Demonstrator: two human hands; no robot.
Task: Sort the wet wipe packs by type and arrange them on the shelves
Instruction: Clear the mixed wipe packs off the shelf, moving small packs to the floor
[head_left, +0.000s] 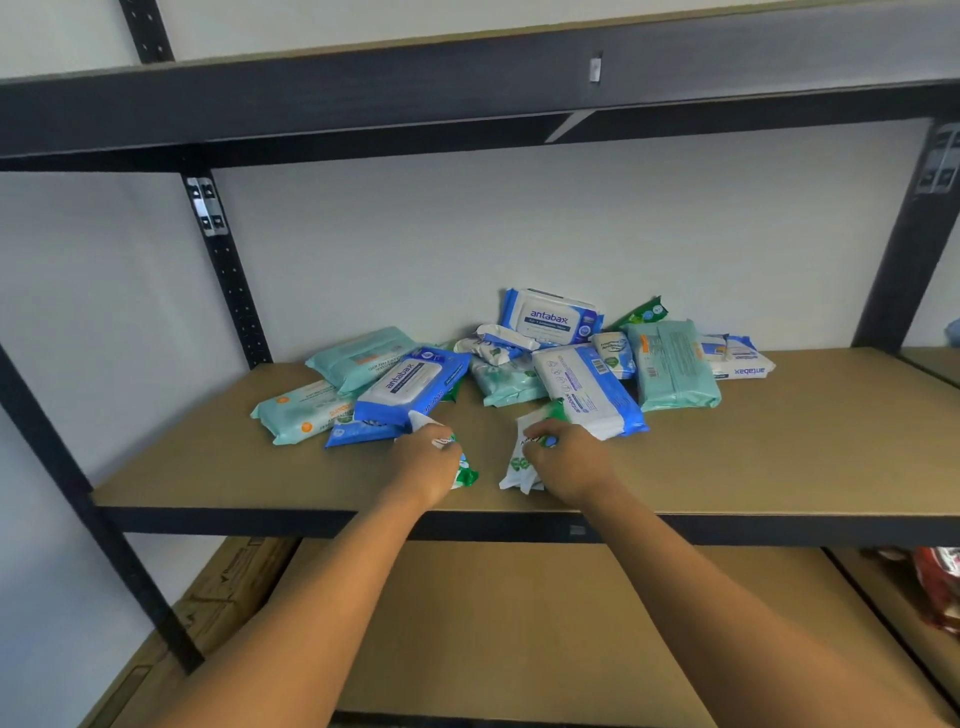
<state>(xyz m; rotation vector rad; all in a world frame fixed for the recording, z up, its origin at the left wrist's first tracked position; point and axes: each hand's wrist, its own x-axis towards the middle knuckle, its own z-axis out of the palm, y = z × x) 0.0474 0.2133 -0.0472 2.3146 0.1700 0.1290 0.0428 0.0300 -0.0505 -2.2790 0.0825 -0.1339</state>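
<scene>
A mixed pile of wet wipe packs lies on the middle shelf (208, 467). Blue and white antabax packs (413, 387) (553, 317) sit among mint-green packs (670, 366) (358, 356). My left hand (428, 460) grips a small white and green pack (465, 475) near the shelf's front. My right hand (566, 457) grips another small white and green pack (517, 467) just beside it. Both small packs are partly hidden under my fingers.
The brown shelf board below (493, 623) is bare in the middle. A cardboard box (228, 587) lies at its left, a red bag (935, 582) at its right. Black uprights (228, 270) (904, 260) and an upper beam (467, 98) frame the bay.
</scene>
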